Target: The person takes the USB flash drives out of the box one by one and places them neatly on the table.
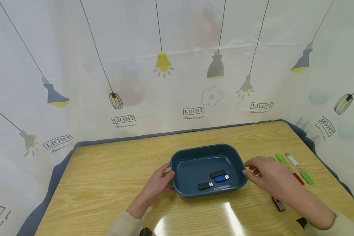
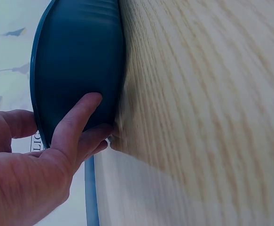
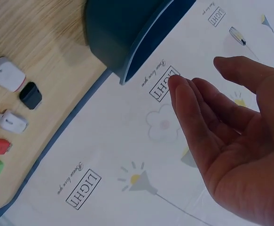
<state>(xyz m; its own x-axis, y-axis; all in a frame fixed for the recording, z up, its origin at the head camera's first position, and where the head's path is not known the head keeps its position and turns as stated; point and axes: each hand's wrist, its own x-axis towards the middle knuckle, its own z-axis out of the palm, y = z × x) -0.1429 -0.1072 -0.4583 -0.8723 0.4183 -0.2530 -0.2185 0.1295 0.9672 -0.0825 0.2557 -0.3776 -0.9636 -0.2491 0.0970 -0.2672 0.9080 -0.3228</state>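
Note:
A dark blue plastic tray (image 1: 191, 170) stands on the table. My left hand (image 1: 158, 180) holds its left end, thumb over the rim and fingers against the outer wall, as the left wrist view shows. Inside, near the front, lie a blue USB flash drive (image 1: 221, 178), a black one (image 1: 205, 186), another black one (image 1: 217, 173) and a flat purplish piece (image 1: 222, 187). By the tray's right end is my right hand (image 1: 268, 173), its fingers slightly bent and nothing between them. A gap separates it from the tray in the right wrist view (image 3: 230, 117).
Right of the tray lie several more flash drives: a white one (image 1: 292, 159), a green one (image 1: 306, 177), a red one (image 1: 298, 178) and a dark one (image 1: 278, 204). My right arm partly covers this group. A printed cloth (image 1: 171, 91) hangs behind the wooden table (image 1: 112, 170).

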